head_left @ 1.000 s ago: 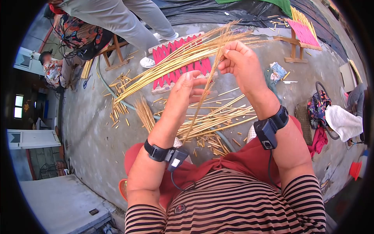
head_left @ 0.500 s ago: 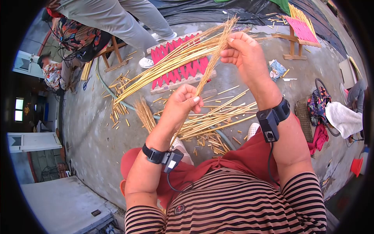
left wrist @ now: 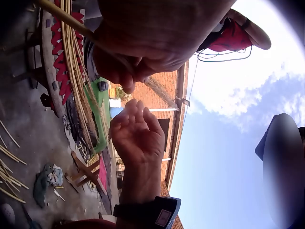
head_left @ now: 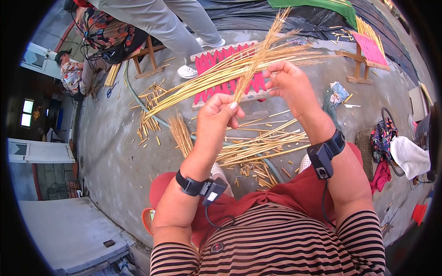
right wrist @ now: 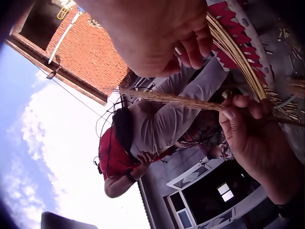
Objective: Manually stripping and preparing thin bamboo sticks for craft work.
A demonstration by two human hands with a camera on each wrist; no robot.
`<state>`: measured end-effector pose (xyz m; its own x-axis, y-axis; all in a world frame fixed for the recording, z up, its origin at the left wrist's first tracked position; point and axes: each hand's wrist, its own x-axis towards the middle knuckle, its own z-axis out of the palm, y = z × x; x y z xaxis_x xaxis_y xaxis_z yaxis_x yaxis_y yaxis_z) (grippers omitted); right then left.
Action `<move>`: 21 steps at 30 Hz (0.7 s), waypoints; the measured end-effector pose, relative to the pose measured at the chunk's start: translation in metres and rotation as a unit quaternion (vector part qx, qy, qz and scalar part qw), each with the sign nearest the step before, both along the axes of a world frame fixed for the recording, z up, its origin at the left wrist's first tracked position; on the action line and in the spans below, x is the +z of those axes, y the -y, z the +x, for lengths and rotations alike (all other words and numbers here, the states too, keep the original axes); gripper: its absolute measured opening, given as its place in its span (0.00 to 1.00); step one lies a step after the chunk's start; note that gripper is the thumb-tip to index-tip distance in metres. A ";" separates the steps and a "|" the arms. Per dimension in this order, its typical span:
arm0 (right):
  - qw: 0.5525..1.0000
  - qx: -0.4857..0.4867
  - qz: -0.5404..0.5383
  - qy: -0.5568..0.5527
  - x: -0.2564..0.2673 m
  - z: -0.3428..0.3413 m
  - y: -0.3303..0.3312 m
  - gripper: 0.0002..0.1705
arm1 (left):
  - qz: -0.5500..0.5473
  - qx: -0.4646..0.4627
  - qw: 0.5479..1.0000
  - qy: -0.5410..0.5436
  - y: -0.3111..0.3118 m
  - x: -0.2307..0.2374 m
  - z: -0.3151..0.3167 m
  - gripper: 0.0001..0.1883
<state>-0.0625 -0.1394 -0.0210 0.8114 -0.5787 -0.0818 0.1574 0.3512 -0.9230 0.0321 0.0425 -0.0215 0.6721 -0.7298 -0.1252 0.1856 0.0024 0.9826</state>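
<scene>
Leftmost in the head view, I log a person in a floral shirt (head_left: 72, 77), seated, then a green hose (head_left: 129, 86) curving along the concrete. Beside it, short cut pieces (head_left: 148, 120) lie scattered; farther up, someone in grey trousers (head_left: 159, 23) stands near the rack. A bristly bundle (head_left: 181, 138) shows just left of the forearm.

Left hand (head_left: 216, 112): thumb and fingers pinch the stalk just below its feathery plume (head_left: 260, 53). Half a second back it pinched there too; a second back its fingers were straighter, the stalk lying against them. The plume is up in the air between the hands, tilted up and to the right, in front of long yellow stalks (head_left: 184, 92) resting across a pink-laced rack (head_left: 212, 60). Loose stalks (head_left: 262, 149) are spread on the ground nearer the feet.

Right hand (head_left: 293, 85): fingers loosely bent, nothing gripped. A second ago it had the plume between its fingertips; both wrist views now show it apart from the plume, just beside it. In the head view, the surroundings sit slightly farther right than in the previous frame.

Farther right: blue-white cloth (head_left: 340, 90), pink-topped wooden stand (head_left: 369, 48), white towel (head_left: 410, 154).
</scene>
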 end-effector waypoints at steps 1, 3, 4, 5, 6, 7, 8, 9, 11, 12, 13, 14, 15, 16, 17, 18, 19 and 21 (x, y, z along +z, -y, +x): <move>0.998 0.049 -0.031 -0.024 0.002 0.002 -0.008 0.09 | 0.001 0.007 1.000 0.001 0.000 -0.001 0.000 0.03; 0.986 0.116 -0.103 -0.063 0.002 0.006 -0.021 0.11 | 0.004 0.013 1.000 0.002 0.001 0.000 0.000 0.03; 0.985 0.114 -0.117 -0.062 0.003 0.007 -0.024 0.10 | 0.006 0.015 1.000 0.002 0.002 0.000 0.000 0.03; 0.983 0.113 -0.130 -0.061 0.003 0.008 -0.027 0.09 | 0.004 0.011 1.000 0.002 0.002 0.000 0.000 0.03; 0.982 0.112 -0.143 -0.059 0.003 0.008 -0.028 0.08 | 0.002 0.007 1.000 0.003 0.003 -0.001 -0.001 0.03; 0.984 0.106 -0.137 -0.047 0.001 0.009 -0.028 0.07 | -0.001 0.003 1.000 0.004 0.003 -0.002 -0.001 0.03; 0.986 0.099 -0.131 -0.035 -0.003 0.010 -0.027 0.06 | -0.004 0.000 1.000 0.003 0.003 -0.002 -0.002 0.03; 0.988 0.092 -0.125 -0.023 -0.005 0.011 -0.026 0.05 | -0.008 -0.002 1.000 0.003 0.004 -0.003 -0.002 0.03; 0.988 0.088 -0.129 -0.023 -0.004 0.010 -0.026 0.05 | -0.009 -0.003 1.000 0.003 0.004 -0.003 -0.003 0.04; 0.988 0.086 -0.130 -0.024 -0.004 0.009 -0.026 0.04 | -0.007 -0.002 1.000 0.003 0.004 -0.002 -0.004 0.05; 0.988 0.084 -0.129 -0.023 -0.003 0.008 -0.026 0.04 | -0.005 0.000 1.000 0.003 0.004 -0.002 -0.005 0.05; 0.988 0.082 -0.128 -0.023 -0.002 0.007 -0.027 0.03 | -0.008 0.002 1.000 0.005 0.005 -0.001 -0.006 0.05; 0.988 0.080 -0.127 -0.022 0.000 0.007 -0.027 0.03 | -0.011 0.004 1.000 0.007 0.005 0.000 -0.007 0.05; 0.989 0.077 -0.126 -0.029 0.001 0.006 -0.027 0.03 | -0.014 0.006 1.000 0.009 0.006 0.000 -0.007 0.06; 0.989 0.074 -0.125 -0.035 0.003 0.005 -0.027 0.02 | -0.012 0.012 1.000 0.018 0.006 0.000 -0.008 0.06; 0.989 0.071 -0.123 -0.041 0.003 0.004 -0.028 0.02 | -0.010 0.017 0.999 0.027 0.007 0.001 -0.008 0.06; 0.992 0.052 -0.109 -0.031 0.004 0.004 -0.029 0.02 | -0.008 0.023 0.999 0.036 0.007 0.001 -0.009 0.06; 0.997 0.013 -0.082 -0.011 0.005 0.004 -0.033 0.02 | -0.015 0.029 0.999 0.041 0.008 0.001 -0.009 0.06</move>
<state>-0.0588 -0.1065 -0.0157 0.8250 -0.5650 -0.0067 0.1288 0.1997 -0.9714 0.0231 0.0346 -0.0209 0.7204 -0.6920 -0.0470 0.1038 0.0406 0.9938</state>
